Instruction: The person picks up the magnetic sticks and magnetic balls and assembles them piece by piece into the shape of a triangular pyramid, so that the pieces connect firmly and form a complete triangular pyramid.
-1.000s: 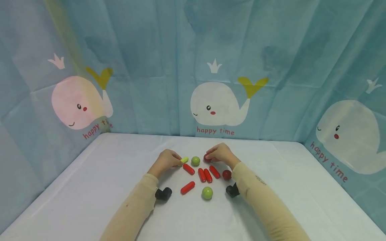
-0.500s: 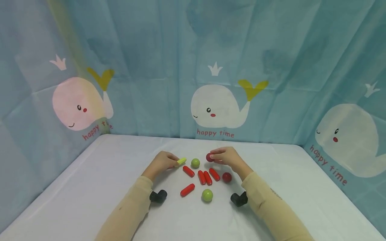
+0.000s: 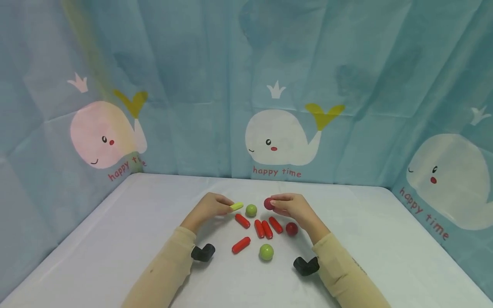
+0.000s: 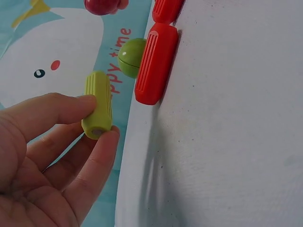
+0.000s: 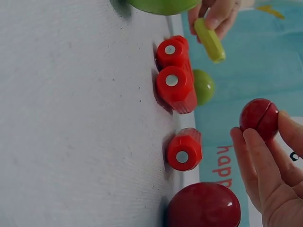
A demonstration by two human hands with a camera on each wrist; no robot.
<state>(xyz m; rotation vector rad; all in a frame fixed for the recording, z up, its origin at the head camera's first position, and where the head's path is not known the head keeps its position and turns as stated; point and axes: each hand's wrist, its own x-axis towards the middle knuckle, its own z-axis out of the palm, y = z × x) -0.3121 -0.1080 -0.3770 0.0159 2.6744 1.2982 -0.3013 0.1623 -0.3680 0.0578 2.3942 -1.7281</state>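
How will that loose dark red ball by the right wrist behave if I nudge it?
The dark red ball looks round and smooth, so it would probably roll freely on the flat white table. It seems rigid and light. The red cylinders beside it might stop it.

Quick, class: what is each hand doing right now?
Left hand: pinches a yellow-green stick, lifted off the table.
Right hand: holds a dark red ball in its fingertips.
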